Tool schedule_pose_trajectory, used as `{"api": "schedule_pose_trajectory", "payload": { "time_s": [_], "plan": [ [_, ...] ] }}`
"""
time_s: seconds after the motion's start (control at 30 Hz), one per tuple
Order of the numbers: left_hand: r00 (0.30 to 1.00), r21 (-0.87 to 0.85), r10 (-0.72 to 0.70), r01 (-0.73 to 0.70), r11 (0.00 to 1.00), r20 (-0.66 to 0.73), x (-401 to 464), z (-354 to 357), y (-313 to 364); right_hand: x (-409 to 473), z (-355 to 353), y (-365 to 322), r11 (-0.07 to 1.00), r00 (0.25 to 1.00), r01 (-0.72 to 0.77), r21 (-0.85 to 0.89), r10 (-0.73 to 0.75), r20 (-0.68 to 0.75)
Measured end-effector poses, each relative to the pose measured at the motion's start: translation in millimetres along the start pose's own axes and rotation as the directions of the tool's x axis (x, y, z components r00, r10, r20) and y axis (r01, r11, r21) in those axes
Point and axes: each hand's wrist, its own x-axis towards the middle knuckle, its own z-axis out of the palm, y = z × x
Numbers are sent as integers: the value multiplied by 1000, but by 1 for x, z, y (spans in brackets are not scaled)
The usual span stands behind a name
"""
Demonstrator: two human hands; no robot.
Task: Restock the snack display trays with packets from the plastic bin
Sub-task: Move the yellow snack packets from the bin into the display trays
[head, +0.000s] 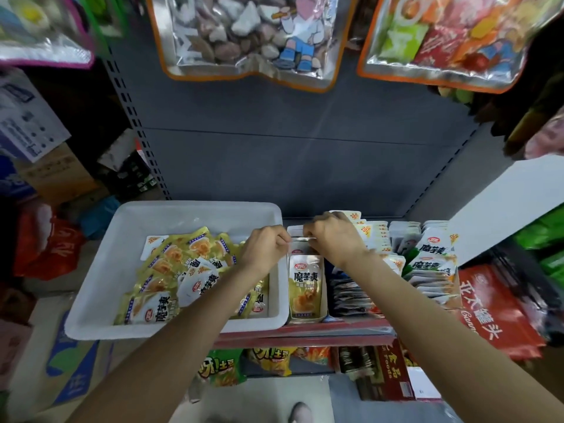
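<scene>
Both hands, left hand (267,247), right hand (332,236), pinching packet (300,239) over display tray (324,296)

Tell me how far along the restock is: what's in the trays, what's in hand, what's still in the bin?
Done: the yellow tray holds yellow packets lying front-up, and the trays to its right look packed. In hand: the left hand and right hand both pinch packets at that tray's back end. Left: a loose heap of yellow packets still lies in the white plastic bin, so plenty remains.
</scene>
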Motion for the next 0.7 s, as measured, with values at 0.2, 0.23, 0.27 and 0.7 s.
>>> {"api": "schedule_pose_trajectory", "payload": {
  "time_s": [0.2,0.23,0.27,0.7],
  "plan": [
    [986,-85,-68,56,995,-153,-17,-20,-26,-1,-17,-35,916,998,59,396,-47,-38],
    [982,-91,-97,82,992,-164,-21,-24,-36,0,-16,-46,881,998,55,471,-45,-32],
    [978,-92,-125,111,990,-166,-26,-28,-47,1,-14,-57,848,998,55,527,-50,-25],
    [876,284,-436,373,883,205,-68,-56,-181,34,73,-176,882,903,-65,467,-147,403]
  ]
}}
